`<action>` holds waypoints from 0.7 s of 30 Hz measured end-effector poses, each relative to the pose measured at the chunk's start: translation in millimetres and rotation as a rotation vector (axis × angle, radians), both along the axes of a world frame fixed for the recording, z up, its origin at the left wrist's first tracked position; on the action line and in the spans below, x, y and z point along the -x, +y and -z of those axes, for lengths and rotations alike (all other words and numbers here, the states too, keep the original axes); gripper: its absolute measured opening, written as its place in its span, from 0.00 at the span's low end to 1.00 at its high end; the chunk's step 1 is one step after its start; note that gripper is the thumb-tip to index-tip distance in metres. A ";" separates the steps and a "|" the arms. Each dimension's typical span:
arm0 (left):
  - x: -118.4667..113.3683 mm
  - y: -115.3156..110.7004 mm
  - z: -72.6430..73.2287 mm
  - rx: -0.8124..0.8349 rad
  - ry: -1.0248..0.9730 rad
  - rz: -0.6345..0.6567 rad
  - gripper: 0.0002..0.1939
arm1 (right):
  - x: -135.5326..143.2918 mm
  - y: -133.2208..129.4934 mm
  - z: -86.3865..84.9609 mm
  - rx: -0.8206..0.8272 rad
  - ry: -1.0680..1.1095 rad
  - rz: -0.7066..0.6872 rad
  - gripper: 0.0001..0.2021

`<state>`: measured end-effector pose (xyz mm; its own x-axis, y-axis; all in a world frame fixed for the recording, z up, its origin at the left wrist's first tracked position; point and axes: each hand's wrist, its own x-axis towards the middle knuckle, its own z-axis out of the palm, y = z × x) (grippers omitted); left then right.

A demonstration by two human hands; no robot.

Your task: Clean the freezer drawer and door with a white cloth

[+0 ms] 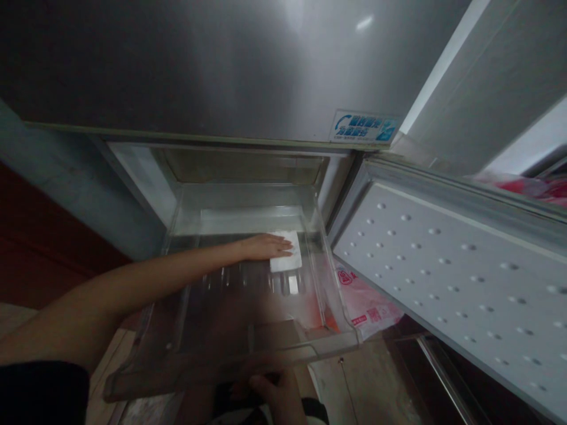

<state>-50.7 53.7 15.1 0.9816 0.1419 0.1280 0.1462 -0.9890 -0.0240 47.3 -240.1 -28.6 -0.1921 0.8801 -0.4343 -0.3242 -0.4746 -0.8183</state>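
Note:
A clear plastic drawer [221, 348] is pulled out of the fridge's lower compartment. Inside it, my left hand [264, 247] lies flat with its fingers over a white cloth or tissue [287, 264], pressing it to the drawer's bottom. My right hand [271, 389] is below the drawer's front edge, near the bottom of the view. Its thumb shows, but the other fingers are dim and partly hidden, so what it holds, if anything, cannot be made out.
The fridge's closed upper door [199, 71] spans the top. Its lower door [443, 265] stands open at the right. A pink and white plastic bag [370, 301] lies beside the drawer. Dark red panels [48, 242] stand at the left, above a tiled floor [372, 378].

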 end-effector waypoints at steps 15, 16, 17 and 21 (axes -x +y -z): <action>-11.0 63.3 -3.2 -0.076 -0.027 -0.273 0.21 | -1.8 1.6 -7.5 -0.010 0.029 -0.019 0.19; -10.0 56.6 -1.6 -0.073 -0.018 -0.269 0.21 | -0.7 1.4 -5.5 -0.010 0.049 0.000 0.20; -9.1 49.2 -0.5 -0.067 -0.008 -0.258 0.22 | 0.5 1.2 -3.4 -0.010 0.069 0.022 0.20; -6.5 10.8 2.7 -0.021 0.023 -0.166 0.22 | 4.6 1.7 0.3 -0.016 0.109 0.072 0.22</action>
<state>-44.2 64.5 12.4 0.9475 0.3002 0.1103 0.3069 -0.9505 -0.0493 42.7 -238.4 -28.9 -0.1731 0.9000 -0.4002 -0.4442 -0.4339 -0.7838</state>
